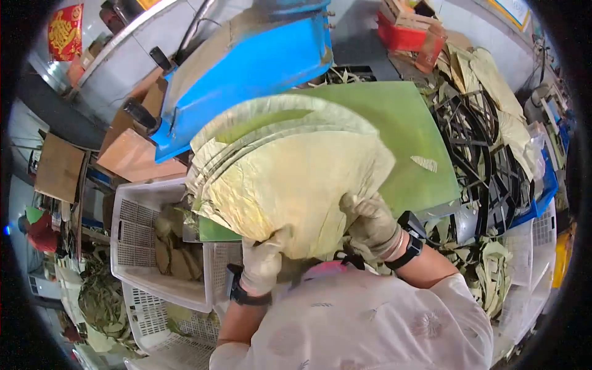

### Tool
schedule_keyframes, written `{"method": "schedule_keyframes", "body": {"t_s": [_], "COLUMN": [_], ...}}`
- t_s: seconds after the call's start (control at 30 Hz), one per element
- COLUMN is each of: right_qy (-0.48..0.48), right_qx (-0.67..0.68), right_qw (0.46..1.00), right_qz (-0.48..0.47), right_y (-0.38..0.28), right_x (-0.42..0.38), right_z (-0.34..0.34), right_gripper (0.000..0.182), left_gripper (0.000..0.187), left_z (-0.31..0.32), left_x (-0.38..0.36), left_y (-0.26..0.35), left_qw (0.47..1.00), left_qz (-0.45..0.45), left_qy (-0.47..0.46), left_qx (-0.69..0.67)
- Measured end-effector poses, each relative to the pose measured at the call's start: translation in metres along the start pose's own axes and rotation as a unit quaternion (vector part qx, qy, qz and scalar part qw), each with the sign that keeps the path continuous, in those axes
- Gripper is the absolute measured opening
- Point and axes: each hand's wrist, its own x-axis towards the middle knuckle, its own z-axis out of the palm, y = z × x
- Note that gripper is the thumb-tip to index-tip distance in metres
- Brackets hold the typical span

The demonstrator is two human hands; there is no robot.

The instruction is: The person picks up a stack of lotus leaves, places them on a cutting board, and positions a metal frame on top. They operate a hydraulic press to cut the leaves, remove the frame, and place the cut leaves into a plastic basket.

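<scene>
Both my hands, in pale work gloves, grip a thick stack of fan-shaped, pale yellow-green leaf sheets (302, 179) by its lower edge. My left hand (265, 259) is closed on the near left part, with the thumb on top. At the near right, my right hand (373, 225) pinches the stack the same way; the fingers beneath are hidden. Behind the sheets lies a green board (401, 135), partly covered by them. A small leaf scrap (424, 163) rests on its right part.
A blue machine guard (259, 58) with black handles stands beyond the board. White plastic crates (116, 237) are at my left, one holding leaf pieces. Black curved metal frames (484, 160) and leaf offcuts crowd the right. A red crate (401, 34) sits at the back.
</scene>
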Motion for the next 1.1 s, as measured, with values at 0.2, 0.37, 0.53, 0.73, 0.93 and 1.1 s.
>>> {"method": "schedule_keyframes", "body": {"t_s": [0.2,0.37,0.53,0.73,0.93,1.1], "right_qy": [-0.124,0.09,0.041,0.021,0.017,-0.116], "right_qx": [-0.174,-0.147,-0.278,-0.251,-0.174,-0.146], "right_qw": [0.975,0.974,0.939,0.964,0.983,0.982], "right_qz": [-0.056,-0.148,-0.199,-0.088,-0.052,-0.003], "right_y": [-0.029,-0.014,-0.025,0.003,0.001,-0.009], "right_x": [0.009,0.0,-0.002,-0.007,-0.008,-0.008], "right_z": [-0.035,-0.017,-0.008,-0.082,-0.07,-0.049], "right_gripper": [0.058,0.028,0.028,0.042,0.037,0.055], "left_gripper": [0.051,0.05,0.045,0.038,0.071,0.079], "left_z": [-0.036,-0.018,-0.019,-0.005,0.012,0.039], "left_x": [0.026,0.024,0.031,0.014,0.012,0.009], "left_y": [-0.04,-0.067,-0.047,-0.053,-0.035,-0.006], "left_qw": [0.861,0.959,0.953,0.937,0.961,0.955], "left_qz": [-0.212,-0.147,-0.096,-0.065,-0.106,-0.08], "left_qy": [0.004,0.051,0.003,0.015,0.102,0.17], "left_qx": [-0.462,-0.238,-0.289,-0.343,-0.236,-0.23]}}
